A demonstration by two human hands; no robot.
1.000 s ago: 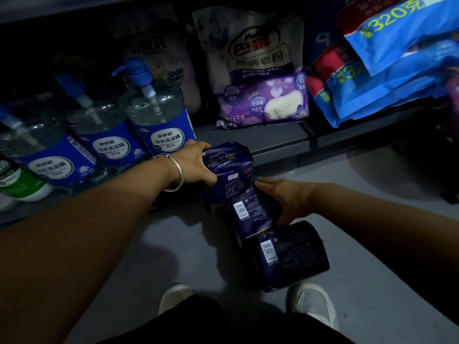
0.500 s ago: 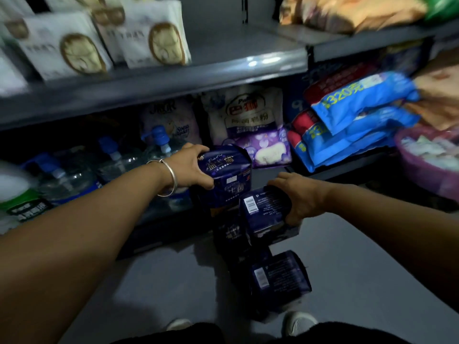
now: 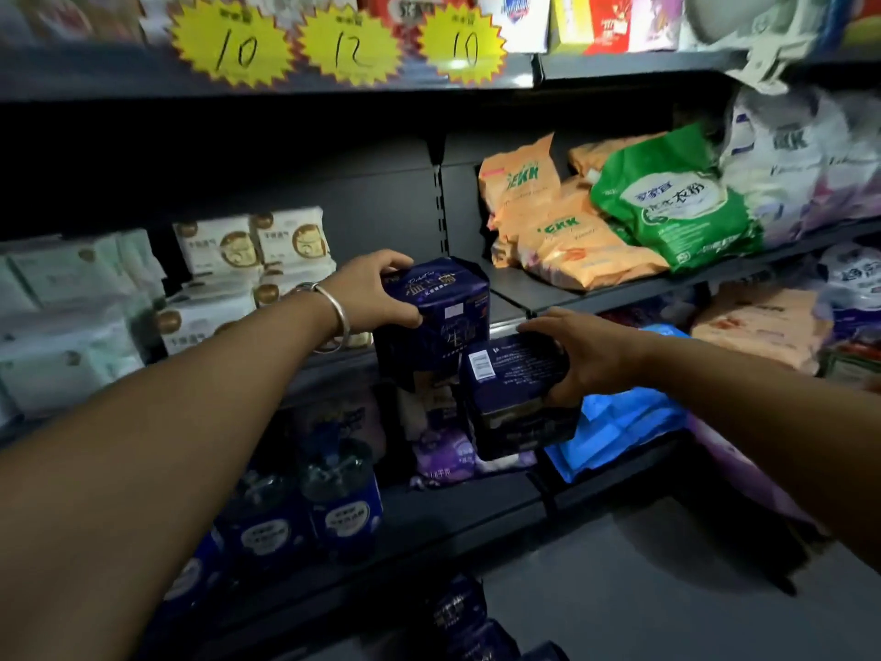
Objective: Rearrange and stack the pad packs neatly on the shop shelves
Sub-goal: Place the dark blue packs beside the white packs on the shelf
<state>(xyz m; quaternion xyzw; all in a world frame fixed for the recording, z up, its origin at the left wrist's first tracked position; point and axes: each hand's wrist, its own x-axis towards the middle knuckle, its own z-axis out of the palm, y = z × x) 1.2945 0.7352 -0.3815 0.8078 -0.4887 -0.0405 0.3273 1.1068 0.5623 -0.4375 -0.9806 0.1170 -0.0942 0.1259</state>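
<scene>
The left hand (image 3: 381, 293) grips the upright pack (image 3: 436, 317) nearest the shelf gap (image 3: 505, 288) just beyond it, while the right hand (image 3: 579, 355) clasps the lower pack (image 3: 512, 379) below.

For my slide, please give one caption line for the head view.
Left hand and right hand each lift a dark blue pad pack toward the middle shelf.

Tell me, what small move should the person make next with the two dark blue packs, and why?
Probably carry both forward and set them on the bare shelf beside the white packs. The left hand grips one dark blue pack, the right hand another, both raised near that gap.
</scene>
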